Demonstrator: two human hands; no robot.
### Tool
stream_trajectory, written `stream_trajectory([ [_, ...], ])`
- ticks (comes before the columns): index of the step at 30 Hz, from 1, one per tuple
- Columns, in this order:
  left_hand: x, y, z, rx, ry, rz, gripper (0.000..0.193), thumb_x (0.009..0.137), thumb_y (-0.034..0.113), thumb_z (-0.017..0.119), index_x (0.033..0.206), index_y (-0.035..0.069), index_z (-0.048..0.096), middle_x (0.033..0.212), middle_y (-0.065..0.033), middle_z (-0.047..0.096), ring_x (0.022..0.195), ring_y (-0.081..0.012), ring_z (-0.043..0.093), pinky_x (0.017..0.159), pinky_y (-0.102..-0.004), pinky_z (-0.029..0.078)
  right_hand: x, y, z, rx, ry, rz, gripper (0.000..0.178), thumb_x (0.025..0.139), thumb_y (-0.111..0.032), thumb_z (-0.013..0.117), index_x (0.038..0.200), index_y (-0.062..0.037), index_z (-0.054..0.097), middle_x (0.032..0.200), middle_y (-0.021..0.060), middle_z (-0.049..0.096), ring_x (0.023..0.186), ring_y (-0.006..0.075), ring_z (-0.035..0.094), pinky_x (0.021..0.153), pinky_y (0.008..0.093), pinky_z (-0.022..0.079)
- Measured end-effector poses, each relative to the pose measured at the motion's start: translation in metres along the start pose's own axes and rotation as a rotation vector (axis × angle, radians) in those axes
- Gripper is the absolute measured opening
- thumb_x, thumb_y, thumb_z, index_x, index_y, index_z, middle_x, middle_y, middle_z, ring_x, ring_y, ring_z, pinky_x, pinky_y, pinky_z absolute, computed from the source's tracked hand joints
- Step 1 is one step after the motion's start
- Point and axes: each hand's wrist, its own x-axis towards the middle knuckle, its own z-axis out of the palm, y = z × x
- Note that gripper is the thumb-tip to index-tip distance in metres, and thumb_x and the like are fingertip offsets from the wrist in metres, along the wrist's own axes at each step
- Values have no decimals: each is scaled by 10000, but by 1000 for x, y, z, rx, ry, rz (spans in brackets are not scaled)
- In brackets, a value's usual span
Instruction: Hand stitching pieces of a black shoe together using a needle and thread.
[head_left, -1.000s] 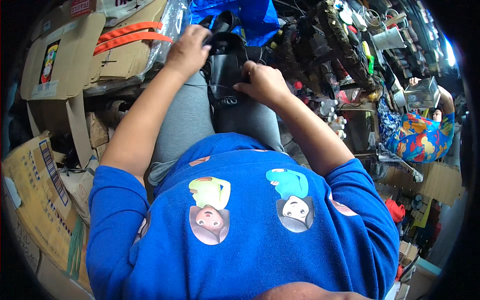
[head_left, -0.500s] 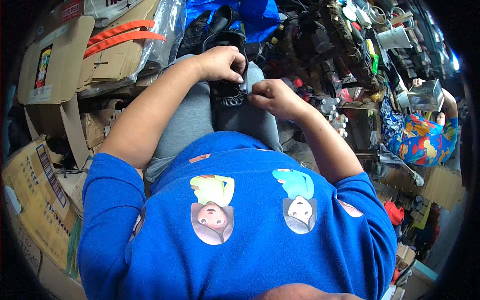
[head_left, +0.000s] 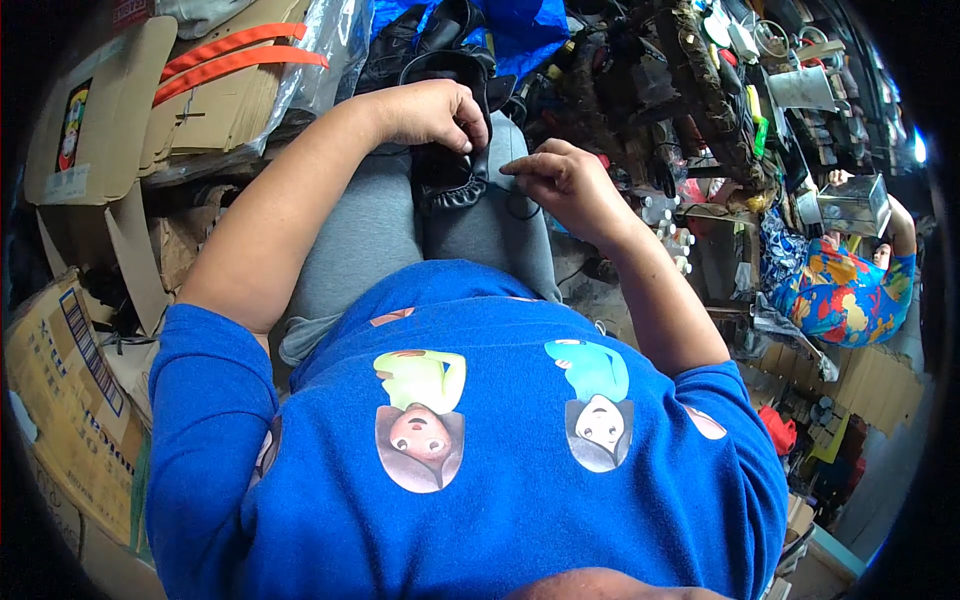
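Observation:
A black leather shoe (head_left: 448,150) lies on my lap over grey trousers (head_left: 390,230). My left hand (head_left: 430,112) grips the shoe from the left, fingers curled over its upper. My right hand (head_left: 565,180) is just to the right of the shoe, fingertips pinched together close to its edge; a thin dark thread (head_left: 520,205) seems to hang below them. Whether a needle is held cannot be made out.
Cardboard boxes (head_left: 90,120) with orange straps (head_left: 240,55) stand at my left. More black shoes (head_left: 420,35) and blue plastic (head_left: 520,25) lie ahead. Cluttered tools and shelves fill the right. Another person in a colourful shirt (head_left: 840,290) holds a metal box (head_left: 855,205) at far right.
My hands and the shoe have come nearer along my lap. The left hand shifted onto the shoe's top, and the right hand has pulled away to the right, pinched.

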Motion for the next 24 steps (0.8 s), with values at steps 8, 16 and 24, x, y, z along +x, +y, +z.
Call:
stream_trajectory([
  [8,4,-2,6,17,6,82,213,767,191,684,933,60,709,874,-57,531,909,-190,522,830,-300,414,-3,9,4,314,53,184,218,837,-195,680,941,-4,674,837,72,646,751,112,598,674,274,483],
  [16,7,1,7,2,24,83,223,765,189,679,942,55,705,891,-51,518,908,-178,511,840,-288,404,-13,19,9,284,127,236,227,820,-146,681,1022,-42,688,799,90,663,715,93,597,649,259,481],
  [24,5,5,6,-4,0,45,228,737,131,672,955,76,712,886,-55,530,909,-188,525,851,-292,412,-6,11,10,-33,172,-9,170,777,-79,654,936,-101,710,758,97,611,717,252,634,643,337,501],
])
